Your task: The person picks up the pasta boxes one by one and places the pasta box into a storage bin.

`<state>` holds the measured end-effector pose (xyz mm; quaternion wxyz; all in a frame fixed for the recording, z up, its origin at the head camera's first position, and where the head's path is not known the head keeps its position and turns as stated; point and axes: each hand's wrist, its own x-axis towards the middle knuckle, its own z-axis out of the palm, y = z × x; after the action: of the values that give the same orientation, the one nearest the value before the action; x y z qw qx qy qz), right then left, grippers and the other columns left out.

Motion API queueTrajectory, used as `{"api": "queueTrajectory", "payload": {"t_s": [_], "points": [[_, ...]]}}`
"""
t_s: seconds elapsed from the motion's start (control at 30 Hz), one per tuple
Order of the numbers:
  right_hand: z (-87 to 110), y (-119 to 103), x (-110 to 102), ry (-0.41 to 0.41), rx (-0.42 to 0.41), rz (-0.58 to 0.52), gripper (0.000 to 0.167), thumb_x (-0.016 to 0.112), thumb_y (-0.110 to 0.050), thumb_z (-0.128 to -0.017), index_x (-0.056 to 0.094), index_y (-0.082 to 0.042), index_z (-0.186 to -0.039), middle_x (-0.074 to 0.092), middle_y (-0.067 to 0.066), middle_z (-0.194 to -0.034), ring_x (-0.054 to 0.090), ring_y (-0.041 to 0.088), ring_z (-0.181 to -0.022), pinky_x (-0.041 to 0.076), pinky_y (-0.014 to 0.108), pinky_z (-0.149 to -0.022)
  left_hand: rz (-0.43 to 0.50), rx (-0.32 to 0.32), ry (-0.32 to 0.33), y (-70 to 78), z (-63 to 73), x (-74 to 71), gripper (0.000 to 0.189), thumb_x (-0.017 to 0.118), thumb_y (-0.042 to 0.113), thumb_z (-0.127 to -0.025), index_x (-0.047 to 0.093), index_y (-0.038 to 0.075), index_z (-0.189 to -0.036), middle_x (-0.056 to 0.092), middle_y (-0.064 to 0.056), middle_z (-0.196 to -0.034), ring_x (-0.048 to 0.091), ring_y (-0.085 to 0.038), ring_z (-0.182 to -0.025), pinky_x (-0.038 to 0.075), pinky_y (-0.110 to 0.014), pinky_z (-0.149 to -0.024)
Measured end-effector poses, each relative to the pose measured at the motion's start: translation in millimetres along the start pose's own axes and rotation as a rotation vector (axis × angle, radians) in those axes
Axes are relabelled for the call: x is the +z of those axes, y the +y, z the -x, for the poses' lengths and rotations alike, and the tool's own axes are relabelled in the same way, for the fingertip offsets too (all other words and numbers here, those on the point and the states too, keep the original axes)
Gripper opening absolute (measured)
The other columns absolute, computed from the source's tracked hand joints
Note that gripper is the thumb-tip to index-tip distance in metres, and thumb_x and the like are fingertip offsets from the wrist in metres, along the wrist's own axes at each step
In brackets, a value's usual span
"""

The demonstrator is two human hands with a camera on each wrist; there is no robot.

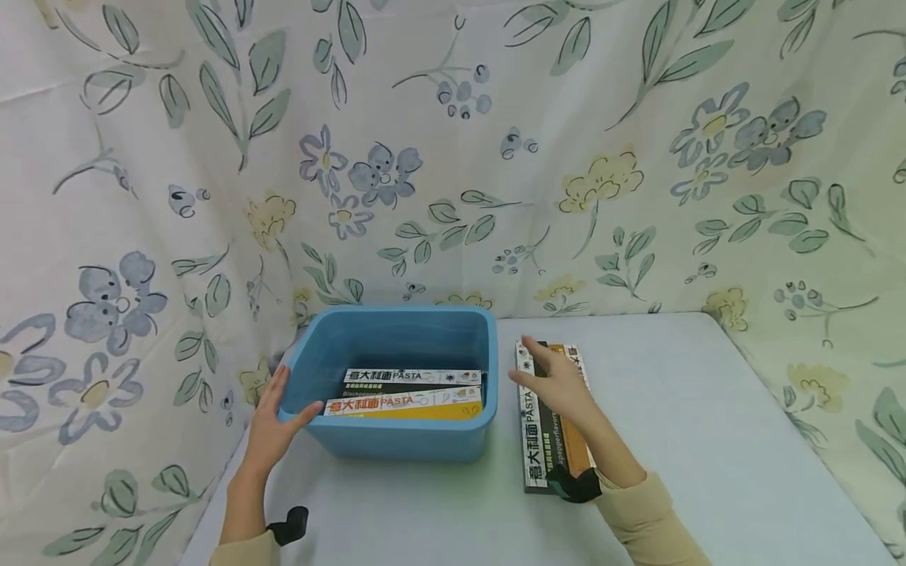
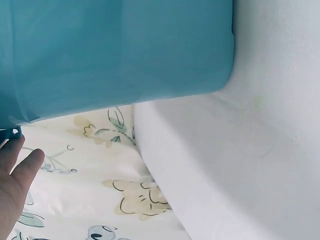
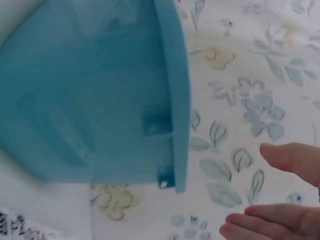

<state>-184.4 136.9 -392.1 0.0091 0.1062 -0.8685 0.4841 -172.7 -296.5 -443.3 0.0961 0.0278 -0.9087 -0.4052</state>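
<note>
A blue plastic bin stands on the white table, with boxes of pasta inside: a yellow pasta box lies in front of a dark pasta box. My left hand is at the bin's left front corner, fingers extended along the outer side and thumb at the front rim. The left wrist view has two of its fingertips close under the rim. My right hand is apart from the bin's right side, thumb and fingers spread, holding nothing. Beneath it lie another dark pasta box and an orange box, partly hidden by the forearm.
The white table extends to the right of the boxes. Flowered cloth hangs behind the table and along both sides. The bin stands close to the table's left edge. Each wrist wears a dark strap.
</note>
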Motion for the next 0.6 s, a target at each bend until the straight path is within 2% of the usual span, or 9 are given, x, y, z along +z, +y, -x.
{"api": "queueTrajectory", "payload": {"t_s": [0.13,0.33,0.47,0.6], "points": [[13.0,22.1,-3.8,0.077,0.105,-0.035,0.066,0.062,-0.018,-0.095,0.031,0.006,-0.148,0.031,0.024,-0.152,0.028,0.043,-0.140,0.027,0.056,-0.110,-0.006,0.000,0.001,0.5,0.3,-0.1,0.095,0.071,0.034,-0.086,0.014,0.007,-0.156,0.010,-0.017,-0.161,0.010,-0.047,-0.144,0.016,-0.073,-0.105],[32.9,67.3,10.6,0.124,0.281,-0.021,0.068,0.060,-0.016,-0.095,0.026,0.008,-0.149,0.027,0.029,-0.151,0.021,0.047,-0.140,0.023,0.059,-0.110,-0.011,-0.002,0.007,0.3,0.3,0.9,0.095,0.072,0.034,-0.085,0.014,0.007,-0.156,0.011,-0.018,-0.161,0.010,-0.046,-0.144,0.016,-0.072,-0.106],[46.4,87.2,20.8,0.149,0.338,0.051,0.070,0.062,-0.016,-0.093,0.027,0.010,-0.148,0.029,0.034,-0.146,0.026,0.053,-0.134,0.029,0.064,-0.105,-0.010,-0.006,0.005,1.1,0.3,0.9,0.096,0.072,0.034,-0.085,0.014,0.007,-0.156,0.010,-0.018,-0.161,0.010,-0.046,-0.144,0.016,-0.072,-0.106],[59.5,100.2,27.4,0.194,0.355,0.107,0.072,0.064,-0.016,-0.091,0.027,0.013,-0.146,0.030,0.037,-0.144,0.029,0.055,-0.132,0.032,0.064,-0.103,-0.013,-0.005,0.012,1.4,0.4,0.7,0.095,0.072,0.034,-0.085,0.015,0.007,-0.156,0.011,-0.017,-0.161,0.011,-0.046,-0.144,0.017,-0.072,-0.106]]}}
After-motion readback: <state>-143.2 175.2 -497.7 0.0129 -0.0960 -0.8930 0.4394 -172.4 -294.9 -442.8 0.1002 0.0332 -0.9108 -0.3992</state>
